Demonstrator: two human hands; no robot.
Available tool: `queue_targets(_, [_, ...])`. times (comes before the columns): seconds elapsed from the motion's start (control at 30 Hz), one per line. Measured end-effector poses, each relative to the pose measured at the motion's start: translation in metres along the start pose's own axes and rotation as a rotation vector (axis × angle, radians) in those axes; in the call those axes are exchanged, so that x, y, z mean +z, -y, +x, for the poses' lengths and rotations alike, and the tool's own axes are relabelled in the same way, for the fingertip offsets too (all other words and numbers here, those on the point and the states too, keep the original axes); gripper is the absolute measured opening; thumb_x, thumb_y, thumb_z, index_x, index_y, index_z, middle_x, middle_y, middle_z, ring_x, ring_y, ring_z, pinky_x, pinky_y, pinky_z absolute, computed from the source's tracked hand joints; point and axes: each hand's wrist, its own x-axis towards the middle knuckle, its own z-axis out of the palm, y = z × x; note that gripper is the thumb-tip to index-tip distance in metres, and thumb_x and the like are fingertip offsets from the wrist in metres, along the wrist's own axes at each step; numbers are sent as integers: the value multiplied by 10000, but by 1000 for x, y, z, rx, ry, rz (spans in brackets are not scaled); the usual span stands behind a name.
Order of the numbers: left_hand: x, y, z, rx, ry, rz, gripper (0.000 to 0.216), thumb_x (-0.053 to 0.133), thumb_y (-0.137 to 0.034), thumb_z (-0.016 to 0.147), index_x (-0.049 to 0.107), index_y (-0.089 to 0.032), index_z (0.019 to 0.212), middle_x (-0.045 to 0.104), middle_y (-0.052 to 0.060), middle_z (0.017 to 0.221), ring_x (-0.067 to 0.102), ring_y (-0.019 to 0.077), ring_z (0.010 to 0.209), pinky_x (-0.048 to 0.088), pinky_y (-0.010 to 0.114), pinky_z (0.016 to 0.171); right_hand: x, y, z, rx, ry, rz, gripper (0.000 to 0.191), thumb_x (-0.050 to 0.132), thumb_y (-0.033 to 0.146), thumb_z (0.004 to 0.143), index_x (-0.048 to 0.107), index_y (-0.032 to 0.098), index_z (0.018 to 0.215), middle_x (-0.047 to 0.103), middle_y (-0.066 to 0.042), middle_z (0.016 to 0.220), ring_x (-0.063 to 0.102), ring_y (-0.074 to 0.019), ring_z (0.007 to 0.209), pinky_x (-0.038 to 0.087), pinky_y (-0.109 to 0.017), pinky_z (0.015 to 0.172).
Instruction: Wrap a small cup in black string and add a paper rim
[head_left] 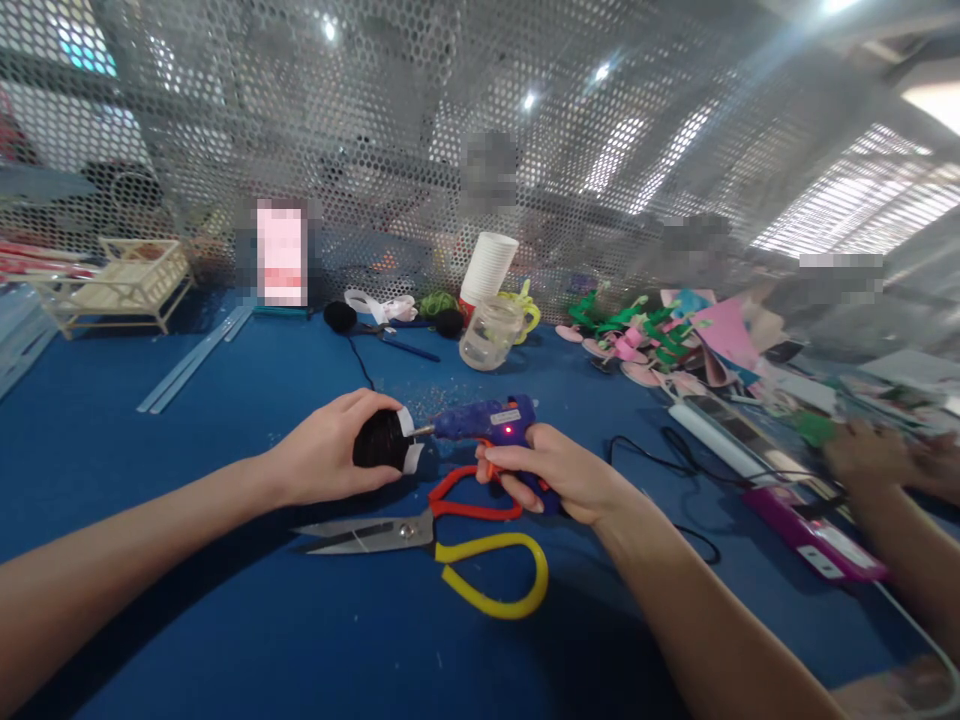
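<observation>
My left hand [330,450] is closed round a black pom-pom ball [379,441] with a white ribbon strip [409,440] laid against it. In my right hand [559,472] I grip a blue hot glue gun [491,420] whose red light is on. Its metal nozzle points left and touches the ribbon on the ball. Just below both hands, scissors [435,535] with one red and one yellow handle lie on the blue table [225,620].
A glass jar [487,335], a stack of white cups [487,268], spare black pom-poms [340,316] and white ribbon [382,305] lie behind. Glue sticks [195,360] and a small wooden cot [124,280] are far left. Another person's hands [877,460], a power strip [720,440] and paper flowers [645,340] sit right.
</observation>
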Motion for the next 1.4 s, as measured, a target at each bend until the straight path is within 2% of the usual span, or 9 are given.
queue_targets(0.13, [-2, 0, 0, 41, -24, 29, 449, 592, -314, 673, 457, -162, 1074, 547, 76, 1009, 534, 203, 925, 445, 323, 798, 1, 2, -3, -33, -7, -76, 240, 534, 316, 768, 606, 105, 679, 464, 50, 351, 383, -50, 329, 334, -190, 397])
queue_targets(0.27, [-8, -1, -1, 111, -104, 111, 462, 583, -295, 694, 432, -149, 1106, 522, 103, 1085, 493, 217, 1012, 414, 341, 867, 5, 6, -10, -150, -92, -177, 208, 558, 314, 754, 596, 110, 767, 512, 32, 433, 429, -67, 374, 362, -196, 395])
queue_targets(0.37, [-14, -2, -2, 155, -156, 160, 463, 568, -314, 710, 415, -164, 1120, 509, 109, 1117, 480, 226, 1037, 407, 363, 886, 8, 9, -16, -195, -180, -302, 220, 542, 331, 761, 592, 123, 711, 508, 17, 434, 468, -89, 402, 398, -215, 422])
queue_targets(0.53, [-18, -2, -1, 193, -198, 194, 472, 562, -327, 719, 408, -158, 1132, 503, 120, 1124, 478, 228, 1038, 416, 363, 884, 10, 13, -21, -167, -258, -380, 227, 553, 326, 731, 529, 163, 574, 480, 21, 414, 456, -94, 383, 403, -219, 401])
queue_targets(0.93, [-20, -1, -1, 197, -232, 248, 489, 569, -337, 723, 410, -158, 1149, 495, 125, 1145, 472, 232, 1060, 414, 370, 897, 12, 12, -21, -231, -271, -455, 260, 538, 280, 721, 446, 198, 492, 449, 29, 402, 417, -99, 369, 344, -227, 359])
queue_targets(1.2, [-21, -4, 1, 105, -213, 168, 493, 596, -381, 693, 429, -182, 1112, 523, 96, 1104, 494, 230, 1039, 426, 370, 877, 13, 14, -22, -279, -301, -413, 208, 546, 268, 705, 493, 204, 514, 437, 33, 381, 413, -109, 380, 342, -235, 368])
queue_targets(1.4, [-20, -6, 0, 103, -222, 124, 488, 606, -375, 689, 433, -177, 1100, 524, 93, 1087, 504, 221, 1016, 439, 339, 846, 16, 19, -23, -347, -351, -425, 267, 542, 235, 687, 430, 212, 446, 434, 24, 379, 433, -122, 411, 362, -249, 412])
